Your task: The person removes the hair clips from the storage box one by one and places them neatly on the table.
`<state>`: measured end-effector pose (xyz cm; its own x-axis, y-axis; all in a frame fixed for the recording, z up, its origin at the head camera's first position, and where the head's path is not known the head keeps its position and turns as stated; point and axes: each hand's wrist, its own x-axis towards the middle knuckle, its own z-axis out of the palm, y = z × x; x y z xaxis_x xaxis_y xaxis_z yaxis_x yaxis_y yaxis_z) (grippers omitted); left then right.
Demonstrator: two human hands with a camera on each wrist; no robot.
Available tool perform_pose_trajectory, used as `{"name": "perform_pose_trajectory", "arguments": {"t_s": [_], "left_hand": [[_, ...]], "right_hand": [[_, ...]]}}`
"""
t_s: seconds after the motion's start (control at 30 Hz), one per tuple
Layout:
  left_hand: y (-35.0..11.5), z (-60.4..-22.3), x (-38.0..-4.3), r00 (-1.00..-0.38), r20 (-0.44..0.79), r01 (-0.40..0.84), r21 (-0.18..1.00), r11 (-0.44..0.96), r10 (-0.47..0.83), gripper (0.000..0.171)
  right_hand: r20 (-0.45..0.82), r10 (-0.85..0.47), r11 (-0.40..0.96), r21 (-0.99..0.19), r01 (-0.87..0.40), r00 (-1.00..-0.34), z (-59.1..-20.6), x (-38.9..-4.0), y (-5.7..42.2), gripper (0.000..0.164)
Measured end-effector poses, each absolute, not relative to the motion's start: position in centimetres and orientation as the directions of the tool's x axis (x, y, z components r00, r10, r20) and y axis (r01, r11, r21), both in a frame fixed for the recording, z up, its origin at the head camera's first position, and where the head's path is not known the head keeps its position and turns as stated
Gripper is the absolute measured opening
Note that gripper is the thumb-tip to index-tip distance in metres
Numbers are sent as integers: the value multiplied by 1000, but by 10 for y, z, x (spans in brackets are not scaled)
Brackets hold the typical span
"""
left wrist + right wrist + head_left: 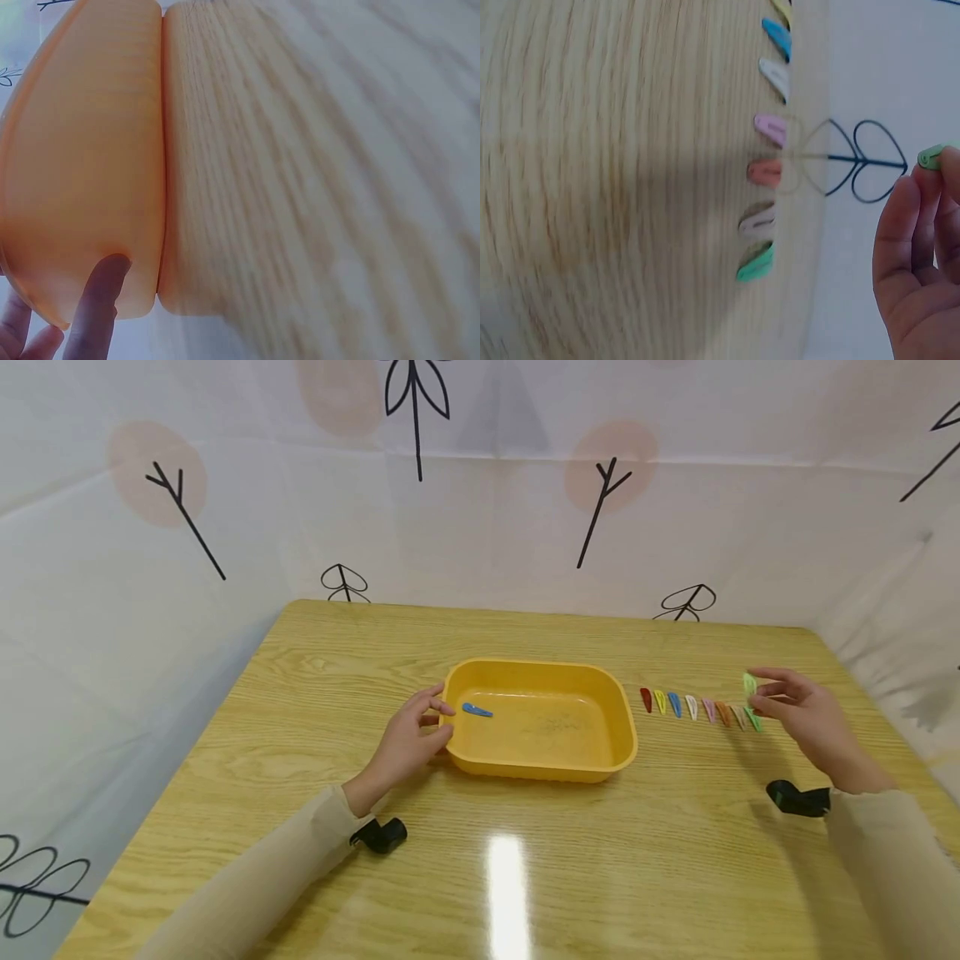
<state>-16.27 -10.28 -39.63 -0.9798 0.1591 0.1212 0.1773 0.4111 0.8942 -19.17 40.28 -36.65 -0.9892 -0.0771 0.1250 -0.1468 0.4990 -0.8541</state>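
Observation:
A yellow plastic basin (540,770) stands mid-table, and a blue hair clip (477,710) lies inside near its left end. My left hand (408,735) grips the basin's left side, some fingers at the rim and one digit pressed on the outer wall (82,165). Between thumb and fingertips, my right hand (810,718) pinches a light green hair clip (749,685), raised over the far right end of a row of clips. From left to right that row runs red (646,699), yellow, blue, white (692,707), pink, orange, beige and green (753,719).
The wooden table (315,693) carries the basin and the row of clips to its right. A white patterned cloth (480,527) hangs behind and along the sides. Black wrist-worn devices (381,835) sit under both sleeves.

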Motion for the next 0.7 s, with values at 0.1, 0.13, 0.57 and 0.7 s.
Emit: {"name": "perform_pose_trajectory", "arguments": {"t_s": [0.1,0.13,0.57,0.7], "left_hand": [[-102,-396,-163,-981,119,174,894,413,155,15],[-102,-396,-163,-981,119,174,894,414,154,15],[-102,-396,-164,-978,131,187,891,413,159,14],[-102,-396,-164,-979,128,183,890,418,157,13]], "right_hand": [[109,-87,496,-857,-138,-990,-370,-193,411,38],[103,-89,495,-859,-134,-991,-372,-193,414,39],[24,-82,571,-819,-66,-996,-386,-192,444,37],[9,-92,648,-759,-66,-996,-391,-193,452,42]]}}
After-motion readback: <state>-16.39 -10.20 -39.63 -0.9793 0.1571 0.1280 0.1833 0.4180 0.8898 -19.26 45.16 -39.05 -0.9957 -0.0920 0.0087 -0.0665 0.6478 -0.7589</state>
